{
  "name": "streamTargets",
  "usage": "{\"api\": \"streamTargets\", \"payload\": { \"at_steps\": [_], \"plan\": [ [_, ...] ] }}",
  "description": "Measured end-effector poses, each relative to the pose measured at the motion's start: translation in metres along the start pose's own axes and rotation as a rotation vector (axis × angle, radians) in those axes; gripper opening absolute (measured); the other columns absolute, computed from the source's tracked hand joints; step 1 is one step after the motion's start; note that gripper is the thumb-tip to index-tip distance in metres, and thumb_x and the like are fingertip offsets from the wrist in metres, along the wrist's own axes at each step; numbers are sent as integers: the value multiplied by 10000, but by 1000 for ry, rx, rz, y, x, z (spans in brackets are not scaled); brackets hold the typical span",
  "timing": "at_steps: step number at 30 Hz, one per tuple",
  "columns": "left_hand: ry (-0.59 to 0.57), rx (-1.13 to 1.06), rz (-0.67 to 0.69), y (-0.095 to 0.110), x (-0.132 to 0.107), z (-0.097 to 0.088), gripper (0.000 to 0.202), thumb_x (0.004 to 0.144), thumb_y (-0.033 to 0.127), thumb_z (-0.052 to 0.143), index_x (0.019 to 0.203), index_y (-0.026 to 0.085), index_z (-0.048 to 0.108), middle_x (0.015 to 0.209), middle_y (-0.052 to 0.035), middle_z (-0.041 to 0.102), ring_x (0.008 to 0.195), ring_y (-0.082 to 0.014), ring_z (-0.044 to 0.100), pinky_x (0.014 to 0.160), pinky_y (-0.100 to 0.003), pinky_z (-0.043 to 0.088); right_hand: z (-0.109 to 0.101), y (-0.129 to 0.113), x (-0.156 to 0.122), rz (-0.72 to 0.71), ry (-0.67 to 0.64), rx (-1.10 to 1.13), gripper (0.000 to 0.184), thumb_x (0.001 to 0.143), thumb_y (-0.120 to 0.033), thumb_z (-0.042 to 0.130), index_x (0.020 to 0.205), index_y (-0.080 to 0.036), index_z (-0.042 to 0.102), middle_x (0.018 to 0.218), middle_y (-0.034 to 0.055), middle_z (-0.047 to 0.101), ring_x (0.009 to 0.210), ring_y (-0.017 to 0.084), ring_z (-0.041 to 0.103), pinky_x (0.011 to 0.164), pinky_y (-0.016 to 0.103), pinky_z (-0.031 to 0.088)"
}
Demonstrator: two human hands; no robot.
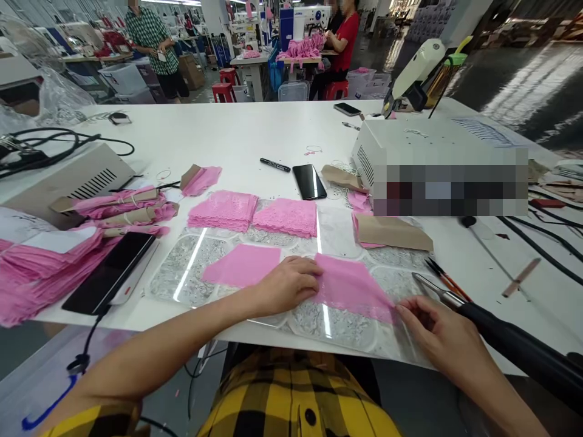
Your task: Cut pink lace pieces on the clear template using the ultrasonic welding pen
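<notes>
A thin pink fabric piece (348, 282) stretches between my two hands over a clear mat (175, 273) with a mottled grey pattern. My left hand (294, 282), fingers bent and together, holds its left edge down against the mat. My right hand (432, 325) pinches its lower right corner between thumb and fingers. Beside the right hand lies a black-handled tool with a metal tip (496, 331); whether the palm touches it I cannot tell. Another flat pink piece (243, 265) lies left of my left hand. Two stacks of pink lace-edged pieces, left (223, 209) and right (286, 217), sit behind.
Tied pink bundles (59, 267) and a large phone (112, 273) are at left. A smaller phone (309, 182), a marker (275, 164) and brown card (394, 232) lie ahead. A grey box (423, 139), tweezers (449, 279) and cables stand right. Two people are in the background.
</notes>
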State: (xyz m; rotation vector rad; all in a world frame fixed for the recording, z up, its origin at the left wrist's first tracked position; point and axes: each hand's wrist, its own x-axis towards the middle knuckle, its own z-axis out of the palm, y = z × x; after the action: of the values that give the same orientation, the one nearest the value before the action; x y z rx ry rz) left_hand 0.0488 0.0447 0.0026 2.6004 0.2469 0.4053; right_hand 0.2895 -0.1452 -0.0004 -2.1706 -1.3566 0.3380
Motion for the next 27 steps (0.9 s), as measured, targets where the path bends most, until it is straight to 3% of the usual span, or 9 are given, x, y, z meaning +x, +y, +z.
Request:
{"api": "streamTargets", "payload": {
  "at_steps": [13, 17, 27],
  "plan": [
    [-16, -7, -11, 1, 1, -4, 166, 936, 173, 584, 842, 171, 721, 1201, -85, 681, 1144, -218, 619, 1013, -368, 470, -4, 0, -1, 32, -82, 5, 348, 797, -550, 517, 669, -244, 625, 590, -3, 630, 494, 150, 573, 459, 255, 421],
    [-9, -59, -13, 1, 2, -11, 169, 938, 184, 582, 848, 161, 723, 1196, -98, 677, 1122, -211, 632, 991, -342, 499, -7, -9, -2, 29, -34, 50, 360, 807, -533, 499, 632, -235, 602, 564, 1, 608, 492, 149, 562, 458, 256, 410],
    [-112, -58, -31, 0, 2, -26, 218, 963, 164, 479, 833, 162, 654, 1275, -104, 618, 1160, -210, 610, 962, -344, 526, -3, -21, -10, 46, -74, 172, 327, 848, -457, 496, 631, -229, 584, 556, 10, 598, 499, 171, 564, 442, 270, 413]
  ]
}}
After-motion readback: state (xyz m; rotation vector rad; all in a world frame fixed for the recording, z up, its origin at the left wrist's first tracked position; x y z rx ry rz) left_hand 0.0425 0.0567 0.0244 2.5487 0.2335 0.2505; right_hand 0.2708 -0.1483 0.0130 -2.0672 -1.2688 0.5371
